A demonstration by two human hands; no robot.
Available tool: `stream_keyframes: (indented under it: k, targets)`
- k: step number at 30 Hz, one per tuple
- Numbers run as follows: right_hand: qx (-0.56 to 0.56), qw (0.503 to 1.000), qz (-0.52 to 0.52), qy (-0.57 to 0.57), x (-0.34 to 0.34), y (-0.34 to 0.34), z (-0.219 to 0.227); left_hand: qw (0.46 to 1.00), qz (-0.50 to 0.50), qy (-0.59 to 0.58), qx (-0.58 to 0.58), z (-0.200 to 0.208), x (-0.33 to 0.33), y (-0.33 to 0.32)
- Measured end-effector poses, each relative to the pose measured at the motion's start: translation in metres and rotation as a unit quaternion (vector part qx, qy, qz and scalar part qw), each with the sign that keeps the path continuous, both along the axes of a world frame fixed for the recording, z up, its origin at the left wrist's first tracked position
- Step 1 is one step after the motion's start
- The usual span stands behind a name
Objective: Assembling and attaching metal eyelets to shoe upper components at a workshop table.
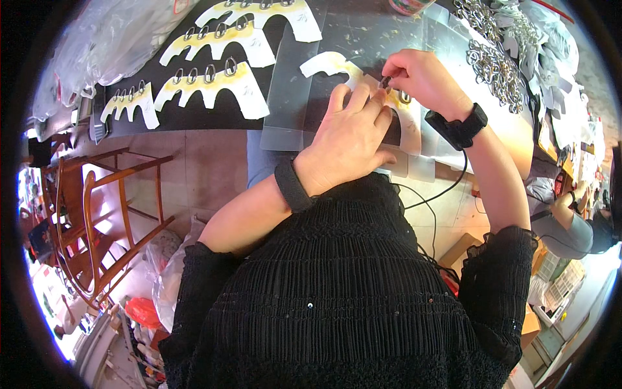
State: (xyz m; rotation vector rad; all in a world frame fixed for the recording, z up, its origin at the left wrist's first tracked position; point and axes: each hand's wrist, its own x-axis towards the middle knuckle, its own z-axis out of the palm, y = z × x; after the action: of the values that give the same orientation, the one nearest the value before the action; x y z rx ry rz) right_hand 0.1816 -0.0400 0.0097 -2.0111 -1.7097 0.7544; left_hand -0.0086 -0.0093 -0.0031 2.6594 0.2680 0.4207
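A white arched cut-out piece (324, 64) with yellowish stains lies on the work surface under both hands. My left hand (350, 133) rests across it, fingers stretched out and thumb apart, holding the piece down without gripping anything. Above its fingertips, my right hand (421, 81) pinches a small dark metal ring (385, 82) at the piece's edge. Another oval metal ring (405, 97) stands on the piece just below the right fingers. My fingers hide part of the piece's middle.
Several similar white pieces (243, 91) with metal rings along their edges lie to the left on the black table. A heap of metal rings (495, 74) sits at the right. Clear plastic bags (110, 45) cover the far left. A wooden chair (97, 214) stands left; another person's arm (562, 211) shows right.
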Motion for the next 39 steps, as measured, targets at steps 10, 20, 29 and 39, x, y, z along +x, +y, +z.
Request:
stream_keyframes:
  k: [10,20,29,39]
  targets:
    - [0.007,1.000,0.002,-0.016,-0.002,-0.001,-0.002,1.000,0.008,-0.009,-0.022,0.000,0.000,0.003]
    - [0.031,0.997,0.028,-0.065,-0.007,-0.003,0.001,0.999,0.012,-0.032,-0.034,-0.001,0.001,0.008]
    - [0.064,0.990,0.005,-0.129,-0.013,-0.008,-0.001,0.999,0.009,-0.035,-0.031,0.000,0.000,0.009]
    - [0.046,0.994,0.023,-0.101,-0.009,-0.007,-0.001,0.998,0.013,-0.048,-0.037,-0.004,-0.001,0.009]
